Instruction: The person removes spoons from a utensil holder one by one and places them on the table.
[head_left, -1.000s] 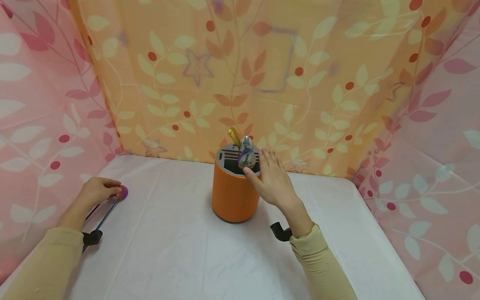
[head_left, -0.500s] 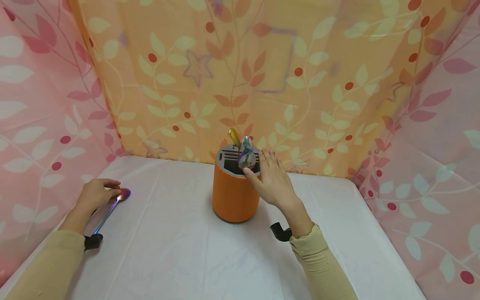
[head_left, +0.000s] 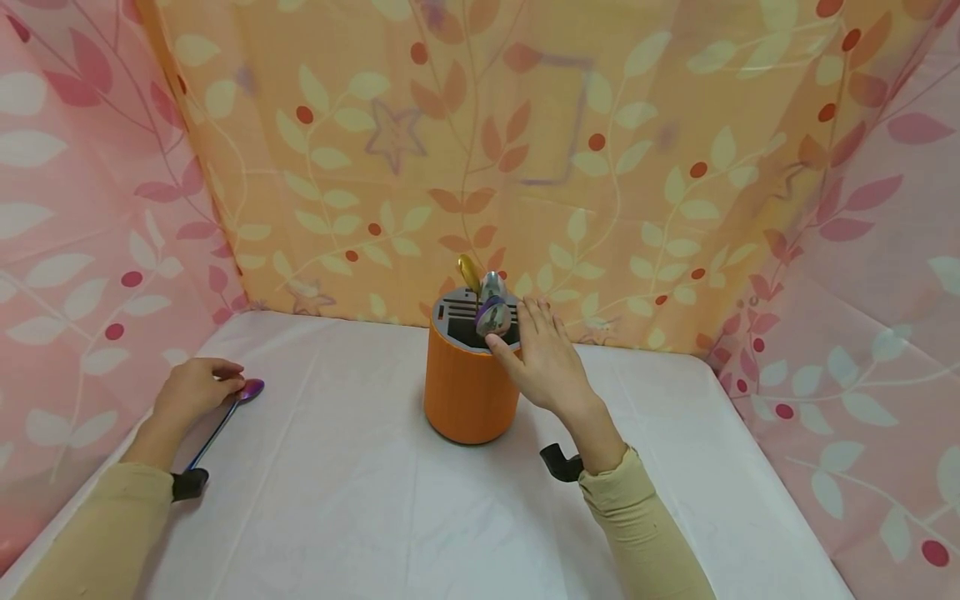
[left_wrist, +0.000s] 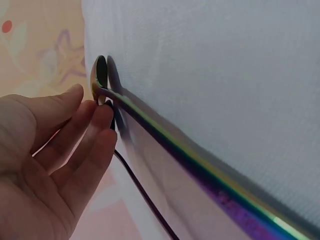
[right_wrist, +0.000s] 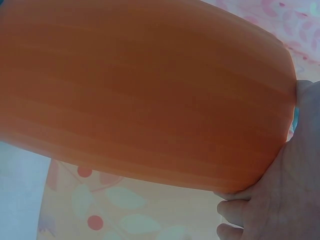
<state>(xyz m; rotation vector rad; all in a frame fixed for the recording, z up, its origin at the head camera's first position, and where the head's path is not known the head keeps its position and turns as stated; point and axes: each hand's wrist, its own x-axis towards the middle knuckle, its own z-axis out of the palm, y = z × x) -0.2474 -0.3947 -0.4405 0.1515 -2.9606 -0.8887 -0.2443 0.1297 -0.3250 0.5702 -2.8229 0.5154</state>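
In the head view my left hand [head_left: 197, 390] is at the table's left, its fingertips touching or very near the bowl end of a rainbow-coloured spoon [head_left: 222, 427]. The left wrist view shows this spoon [left_wrist: 165, 137] slanting across the white cloth, my thumb apart from the fingers; a second thin dark handle [left_wrist: 142, 192] runs below it. My right hand [head_left: 551, 362] rests with straight fingers on the right rim of an orange round utensil holder [head_left: 468, 400]. A gold spoon [head_left: 468, 273] and two silvery spoons [head_left: 493, 317] stand in its slotted grey top.
White cloth covers the table [head_left: 360, 500]. Behind it hangs an orange leaf-patterned curtain [head_left: 337, 167], with pink curtains [head_left: 67, 208] at both sides. The right wrist view is mostly filled by the holder's orange wall [right_wrist: 140, 95].
The rainbow-coloured spoon's bowl has shifted slightly right, out from my left fingertips, and its handle lies lower. The second handle, visible earlier in the head view, is now hidden there. My right hand stays put.
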